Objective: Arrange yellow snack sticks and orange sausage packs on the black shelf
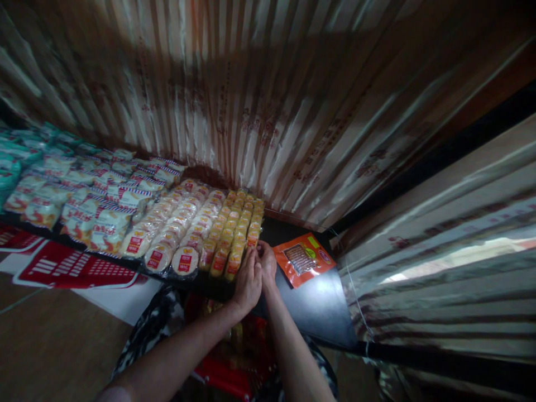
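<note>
My left hand [248,283] and my right hand [268,263] meet at the front of the rightmost row of yellow snack packets [234,234]. Both have their fingers curled and pressed together; whatever lies between them is hidden. One yellow packet with a red label [253,239] shows just beyond my fingertips. To the left of the yellow rows stand rows of round, clear-wrapped crackers [185,261] with red labels. An orange snack bag [304,258] lies flat just right of my right hand.
White snack bags with striped tops [111,229] and teal bags [10,162] fill the left of the black shelf [324,307]. Below it are a red basket [221,371] between my legs and red printed sheets [75,267]. Printed pleated sheeting [268,100] hangs behind and at right.
</note>
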